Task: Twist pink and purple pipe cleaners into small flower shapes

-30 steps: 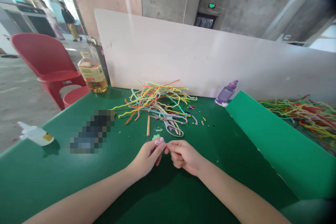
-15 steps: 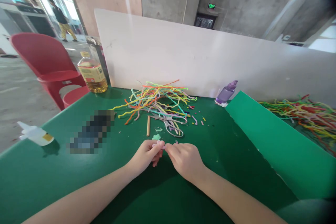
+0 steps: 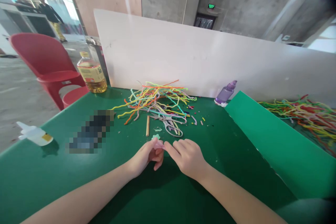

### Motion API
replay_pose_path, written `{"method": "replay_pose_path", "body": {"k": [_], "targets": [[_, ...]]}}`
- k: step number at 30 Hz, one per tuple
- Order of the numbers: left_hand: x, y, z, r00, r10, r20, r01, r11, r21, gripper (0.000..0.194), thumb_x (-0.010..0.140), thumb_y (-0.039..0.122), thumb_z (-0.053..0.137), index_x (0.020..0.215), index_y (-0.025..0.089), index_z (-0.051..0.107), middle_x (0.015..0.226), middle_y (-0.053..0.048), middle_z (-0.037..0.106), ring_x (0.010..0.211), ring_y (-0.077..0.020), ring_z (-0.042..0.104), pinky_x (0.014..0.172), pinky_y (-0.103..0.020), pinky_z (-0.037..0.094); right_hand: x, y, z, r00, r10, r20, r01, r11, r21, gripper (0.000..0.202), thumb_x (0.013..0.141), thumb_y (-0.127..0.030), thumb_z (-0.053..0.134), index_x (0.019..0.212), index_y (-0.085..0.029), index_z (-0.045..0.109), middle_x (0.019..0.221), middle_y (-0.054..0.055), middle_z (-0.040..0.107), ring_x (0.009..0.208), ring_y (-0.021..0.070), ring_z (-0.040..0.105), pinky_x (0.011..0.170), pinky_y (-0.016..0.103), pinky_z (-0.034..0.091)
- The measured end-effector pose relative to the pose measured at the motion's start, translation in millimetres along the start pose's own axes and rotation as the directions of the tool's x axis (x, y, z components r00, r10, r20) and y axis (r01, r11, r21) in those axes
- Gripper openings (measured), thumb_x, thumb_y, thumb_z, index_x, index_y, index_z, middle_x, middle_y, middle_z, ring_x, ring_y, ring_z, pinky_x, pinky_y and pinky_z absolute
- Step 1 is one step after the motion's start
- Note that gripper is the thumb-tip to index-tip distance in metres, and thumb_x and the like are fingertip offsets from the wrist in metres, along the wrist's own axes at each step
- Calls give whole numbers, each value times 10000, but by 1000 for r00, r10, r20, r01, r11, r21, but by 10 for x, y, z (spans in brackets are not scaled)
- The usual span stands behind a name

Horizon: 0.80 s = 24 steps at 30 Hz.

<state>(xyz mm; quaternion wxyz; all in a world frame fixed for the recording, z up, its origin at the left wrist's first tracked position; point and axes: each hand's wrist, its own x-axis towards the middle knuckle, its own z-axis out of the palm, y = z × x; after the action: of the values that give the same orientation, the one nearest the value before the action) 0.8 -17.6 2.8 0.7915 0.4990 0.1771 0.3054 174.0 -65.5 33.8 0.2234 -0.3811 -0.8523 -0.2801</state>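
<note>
A small pink piece of bent pipe cleaner is pinched between the thumb and fingers of my left hand. My right hand has its fingers curled, with thumb and forefinger at the right end of that piece. Just beyond my left fingertips lies a mint-green flower-like shape. A short wooden stick and grey-handled scissors rest farther out on the green table. Behind them is a tangled pile of coloured pipe cleaners, with cut scraps scattered at its right.
At left are a white squeeze bottle, a pixelated dark object and an oil bottle. A purple bottle, a green board and more pipe cleaners are at right. A white panel borders the back.
My left fingers have shifted, showing more of the pink piece. My right forefinger is straighter against it. In the background, a walking person has moved left.
</note>
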Motion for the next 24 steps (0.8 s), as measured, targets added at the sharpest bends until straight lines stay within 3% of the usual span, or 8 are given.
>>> {"method": "replay_pose_path", "body": {"k": [6, 14, 24], "targets": [[-3, 42, 18, 999, -4, -46, 5, 1000, 18, 226, 876, 236, 365, 658, 179, 380, 535, 62, 322, 419, -86, 403, 423, -213, 307, -13, 3, 37, 1000, 4, 14, -4, 1000, 7, 196, 890, -154, 465, 1044, -138, 585, 611, -12, 528, 560, 117, 468, 525, 298, 272], [-19, 53, 44, 994, 41, -105, -28, 992, 120, 214, 886, 299, 441, 717, 170, 418, 592, 46, 442, 451, -73, 443, 440, -203, 317, -35, 22, 49, 998, 16, 58, -17, 1000, 6, 230, 890, -132, 447, 1083, -120, 571, 653, 4, 558, 591, 124, 504, 531, 299, 294], [-11, 23, 46, 987, 57, -147, -45, 995, 86, 188, 882, 328, 486, 796, 161, 474, 615, 44, 468, 471, -72, 476, 441, -198, 322, -40, 34, 74, 997, 27, 71, -28, 1000, 5, 232, 897, -132, 438, 1084, -111, 572, 640, 5, 565, 586, 121, 516, 526, 296, 298]]}}
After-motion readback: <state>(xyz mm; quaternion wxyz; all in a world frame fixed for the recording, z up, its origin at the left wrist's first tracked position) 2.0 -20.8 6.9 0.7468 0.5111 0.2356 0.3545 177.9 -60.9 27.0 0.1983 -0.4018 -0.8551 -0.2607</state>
